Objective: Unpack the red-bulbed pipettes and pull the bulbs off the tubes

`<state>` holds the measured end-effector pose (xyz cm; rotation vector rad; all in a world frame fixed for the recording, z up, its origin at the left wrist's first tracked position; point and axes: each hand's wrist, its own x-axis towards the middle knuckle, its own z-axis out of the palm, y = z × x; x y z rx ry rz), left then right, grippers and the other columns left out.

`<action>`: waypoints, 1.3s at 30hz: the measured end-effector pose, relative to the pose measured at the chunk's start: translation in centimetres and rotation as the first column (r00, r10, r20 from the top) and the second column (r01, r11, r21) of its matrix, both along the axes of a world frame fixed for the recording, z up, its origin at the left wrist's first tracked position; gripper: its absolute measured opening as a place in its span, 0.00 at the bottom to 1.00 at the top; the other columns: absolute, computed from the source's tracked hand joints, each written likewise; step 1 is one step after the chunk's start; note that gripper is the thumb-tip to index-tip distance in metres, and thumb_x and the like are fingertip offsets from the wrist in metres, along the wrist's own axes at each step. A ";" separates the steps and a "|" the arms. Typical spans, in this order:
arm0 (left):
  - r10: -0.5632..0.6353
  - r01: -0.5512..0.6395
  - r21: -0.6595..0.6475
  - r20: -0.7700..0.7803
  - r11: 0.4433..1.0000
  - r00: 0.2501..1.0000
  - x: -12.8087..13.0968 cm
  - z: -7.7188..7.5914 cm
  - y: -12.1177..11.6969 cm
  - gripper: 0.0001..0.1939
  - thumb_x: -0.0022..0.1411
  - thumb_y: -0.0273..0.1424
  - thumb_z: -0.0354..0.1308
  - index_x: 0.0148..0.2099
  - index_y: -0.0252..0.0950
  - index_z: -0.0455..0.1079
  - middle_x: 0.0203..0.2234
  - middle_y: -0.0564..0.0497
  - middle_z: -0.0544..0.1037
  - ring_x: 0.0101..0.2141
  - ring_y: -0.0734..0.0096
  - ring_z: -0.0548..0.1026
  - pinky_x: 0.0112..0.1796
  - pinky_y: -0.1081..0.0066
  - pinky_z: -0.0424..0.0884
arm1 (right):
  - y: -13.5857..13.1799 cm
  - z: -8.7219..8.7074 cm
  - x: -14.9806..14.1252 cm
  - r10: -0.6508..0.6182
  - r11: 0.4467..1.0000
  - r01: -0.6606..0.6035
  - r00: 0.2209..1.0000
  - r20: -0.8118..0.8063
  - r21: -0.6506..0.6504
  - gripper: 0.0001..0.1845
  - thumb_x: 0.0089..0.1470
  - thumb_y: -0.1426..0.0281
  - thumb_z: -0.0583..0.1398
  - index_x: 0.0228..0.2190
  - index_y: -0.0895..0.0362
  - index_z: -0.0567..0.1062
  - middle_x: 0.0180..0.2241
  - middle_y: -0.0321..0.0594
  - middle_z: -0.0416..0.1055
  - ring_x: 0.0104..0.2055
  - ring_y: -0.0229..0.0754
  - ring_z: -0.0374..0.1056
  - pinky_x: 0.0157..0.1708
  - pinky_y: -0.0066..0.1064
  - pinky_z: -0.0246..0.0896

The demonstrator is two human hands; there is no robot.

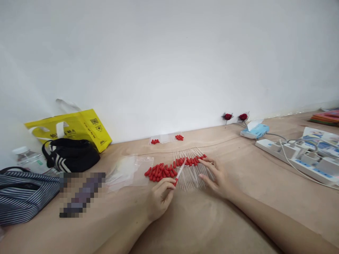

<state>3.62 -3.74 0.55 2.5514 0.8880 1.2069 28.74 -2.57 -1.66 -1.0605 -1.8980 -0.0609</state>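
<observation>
My left hand (162, 197) pinches a thin white stick (181, 168) by its red lower end, and the stick slants up to the right. Just beyond it, a pile of small red capsule-shaped pieces (159, 173) lies on the table. Side by side in a fan lie many thin whitish sticks (189, 180), with a row of red pieces (193, 161) across their middle. Over the right end of that fan rests my right hand (218, 178), fingers apart, its fingertips at the red pieces and the thumb by the sticks. Whether it presses on them is unclear.
Clear plastic bags (129, 173) lie left of the pile. Small bags with red pieces (179, 137) are by the wall. A yellow bag (79, 123), black pouch (74, 155) and striped bag (26, 194) stand left. Tissues (254, 131) and a power strip (293, 155) are right.
</observation>
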 end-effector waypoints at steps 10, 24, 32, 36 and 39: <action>-0.042 0.041 -0.076 -0.013 0.996 0.999 0.0 -1.2 -0.6 0.09 0.56 0.20 0.44 0.32 0.36 0.63 0.32 0.47 0.74 0.35 0.73 0.73 0.36 0.72 0.70 | -1.0 -0.4 -3.8 0.098 0.969 -0.162 0.946 0.307 0.188 0.11 0.51 0.66 0.57 0.39 0.51 0.72 0.33 0.36 0.72 0.43 0.41 0.62 0.51 0.46 0.42; 0.078 -0.013 0.273 -0.228 0.962 0.970 0.0 -1.0 -0.9 0.06 0.58 0.27 0.51 0.37 0.37 0.68 0.32 0.49 0.77 0.43 0.65 0.71 0.47 0.58 0.63 | -1.9 -0.2 -4.2 0.211 0.929 -0.281 0.937 0.279 0.241 0.13 0.53 0.73 0.53 0.40 0.52 0.71 0.17 0.31 0.67 0.30 0.37 0.62 0.47 0.42 0.43; 0.073 -0.007 0.253 -0.250 0.967 0.965 0.3 -0.6 -1.6 0.07 0.58 0.24 0.48 0.29 0.36 0.64 0.28 0.52 0.77 0.41 0.66 0.73 0.48 0.57 0.61 | -2.1 -0.9 -3.9 0.210 0.927 -0.285 0.933 0.291 0.245 0.10 0.52 0.73 0.53 0.35 0.51 0.72 0.17 0.30 0.66 0.32 0.36 0.62 0.49 0.42 0.40; 0.095 -0.038 0.246 -0.224 0.968 0.970 -0.7 -0.7 -1.4 0.08 0.58 0.23 0.47 0.29 0.36 0.64 0.27 0.51 0.77 0.39 0.67 0.73 0.45 0.61 0.64 | -2.1 -0.8 -3.0 0.187 0.936 -0.250 0.949 0.254 0.246 0.09 0.52 0.73 0.52 0.32 0.53 0.73 0.17 0.31 0.66 0.30 0.36 0.61 0.48 0.42 0.41; 0.172 -0.133 0.227 -0.161 0.965 0.972 -2.3 -0.8 -1.6 0.07 0.58 0.25 0.48 0.30 0.36 0.65 0.29 0.50 0.76 0.35 0.70 0.74 0.37 0.70 0.69 | -1.8 -0.5 -1.8 0.106 0.972 -0.143 0.975 0.195 0.185 0.10 0.53 0.73 0.52 0.32 0.54 0.73 0.16 0.32 0.65 0.28 0.36 0.60 0.44 0.39 0.44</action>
